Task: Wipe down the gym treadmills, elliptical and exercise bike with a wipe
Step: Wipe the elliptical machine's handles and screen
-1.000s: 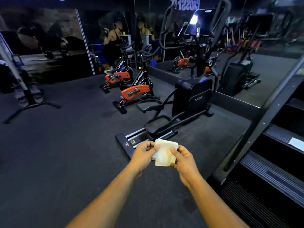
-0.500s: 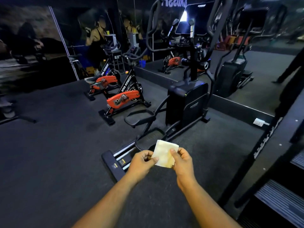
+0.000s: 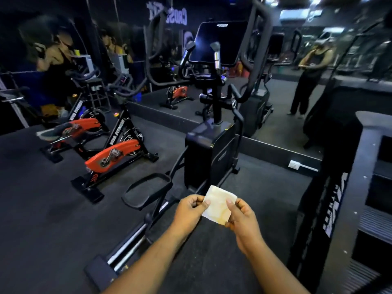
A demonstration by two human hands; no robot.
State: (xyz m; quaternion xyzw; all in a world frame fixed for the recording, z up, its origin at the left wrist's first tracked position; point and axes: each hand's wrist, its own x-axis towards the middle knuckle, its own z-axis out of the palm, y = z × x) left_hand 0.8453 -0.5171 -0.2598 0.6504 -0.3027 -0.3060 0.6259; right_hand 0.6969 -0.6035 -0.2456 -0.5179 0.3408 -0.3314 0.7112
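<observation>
The pale square paper-like wipe [image 3: 219, 205] has a soft, matt surface with faint yellowish staining. The black elliptical trainer [image 3: 209, 158] carries a smooth, semi-gloss plastic housing; its rails show bare, polished metal, and its console screen is glossy. The footplate [image 3: 146, 190] appears matt, possibly rubber-faced; blur prevents certainty. The nearer black-framed exercise bike [image 3: 115, 157] has a painted metal frame and a glossy orange-red cover. The dark floor [image 3: 42, 209] is matt and finely textured. The wall mirror [image 3: 297, 81] is smooth and highly reflective.
</observation>
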